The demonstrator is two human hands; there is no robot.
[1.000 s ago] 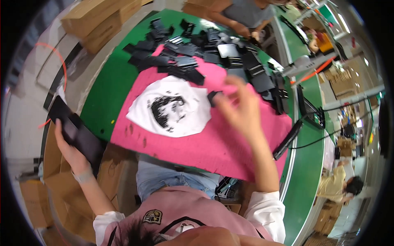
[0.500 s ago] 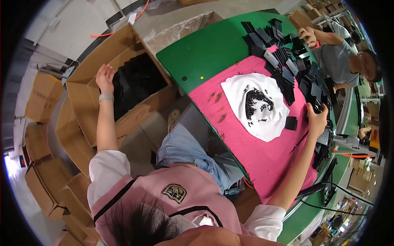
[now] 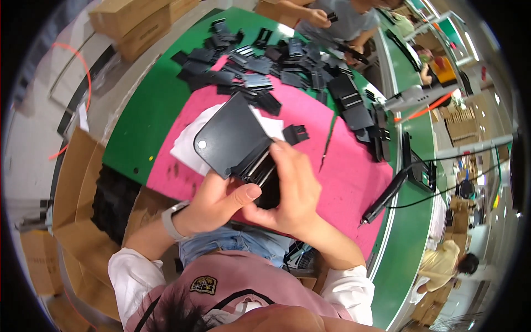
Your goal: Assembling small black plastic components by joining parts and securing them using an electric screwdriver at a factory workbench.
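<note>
**Desk:** What are the hands doing at the green bench (image 3: 149, 116)?

**Photographer:** Both grasp one flat black plastic panel (image 3: 229, 135) with rounded corners, raised off the bench over the near edge of the pink cloth (image 3: 337, 166). The left hand (image 3: 218, 205) cups it from beneath, thumb across the lower edge; the right hand (image 3: 296, 191) pinches a smaller black clip piece (image 3: 257, 166) against that same edge, seemingly to seat it there.

**Desk:** Why lifted rather than flat on the cloth?

**Photographer:** Likely so that edge faces the worker.

**Desk:** And around it?

**Photographer:** A heap of black parts (image 3: 265, 61) lies along the cloth's far edge, a white printed sheet (image 3: 191, 144) under the panel, an electric screwdriver (image 3: 384, 196) on its cable at the right edge. Open cartons (image 3: 88, 182) stand off the bench's left side. A co-worker's hands (image 3: 321, 16) work at the far end.
</note>
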